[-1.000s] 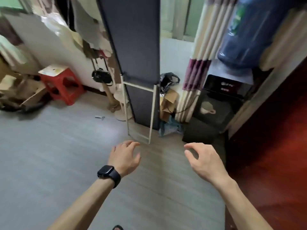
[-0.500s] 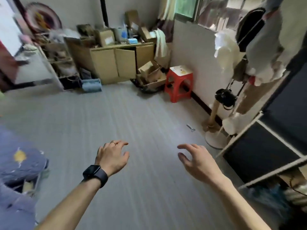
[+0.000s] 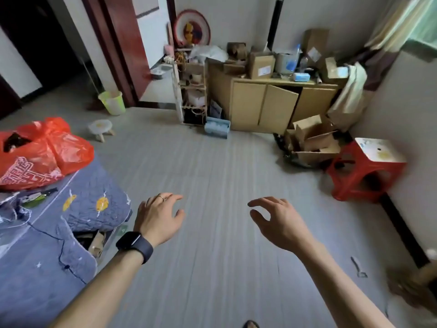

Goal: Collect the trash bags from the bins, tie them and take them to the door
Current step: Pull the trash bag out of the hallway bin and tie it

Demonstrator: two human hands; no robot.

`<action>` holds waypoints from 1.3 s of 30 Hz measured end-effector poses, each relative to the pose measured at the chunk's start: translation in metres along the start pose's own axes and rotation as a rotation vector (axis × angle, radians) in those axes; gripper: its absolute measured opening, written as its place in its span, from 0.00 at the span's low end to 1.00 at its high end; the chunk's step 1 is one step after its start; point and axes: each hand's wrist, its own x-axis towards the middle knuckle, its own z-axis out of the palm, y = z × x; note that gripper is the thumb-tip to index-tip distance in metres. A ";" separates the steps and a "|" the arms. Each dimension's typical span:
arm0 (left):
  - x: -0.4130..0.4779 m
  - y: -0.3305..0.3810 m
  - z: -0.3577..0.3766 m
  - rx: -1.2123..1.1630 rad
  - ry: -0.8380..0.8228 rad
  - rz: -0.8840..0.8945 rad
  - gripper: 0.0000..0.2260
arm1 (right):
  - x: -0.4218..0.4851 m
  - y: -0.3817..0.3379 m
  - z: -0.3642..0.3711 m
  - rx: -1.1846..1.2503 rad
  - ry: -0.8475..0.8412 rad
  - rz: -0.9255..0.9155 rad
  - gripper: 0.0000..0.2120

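Both hands are empty: left hand [image 3: 158, 218] and right hand [image 3: 281, 223] are held out over the floor [image 3: 212, 162], fingers loosely spread, gripping nothing. Judged step: locating a bin, no bag yet collected. A pale green bin [image 3: 112, 102] stands at 11 o'clock beside the red-brown door [image 3: 123, 43], well apart from the hands; its liner cannot be made out. A red plastic bag [image 3: 42, 150] lies on the bed [image 3: 71, 221] at 9 o'clock. The next move likely calls for crossing to the bin and gripping the bag's rim.

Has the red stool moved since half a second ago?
No. The red stool still stands by the wall, just right of the open cardboard boxes; only the view has swung.
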 end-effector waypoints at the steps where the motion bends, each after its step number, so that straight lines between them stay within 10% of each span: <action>1: 0.022 -0.004 0.000 0.005 0.004 -0.045 0.24 | 0.035 0.004 -0.004 0.008 -0.024 -0.026 0.13; 39: 0.788 -0.397 -0.016 -0.072 -0.081 -0.656 0.19 | 1.035 -0.234 0.195 -0.088 -0.523 -0.444 0.15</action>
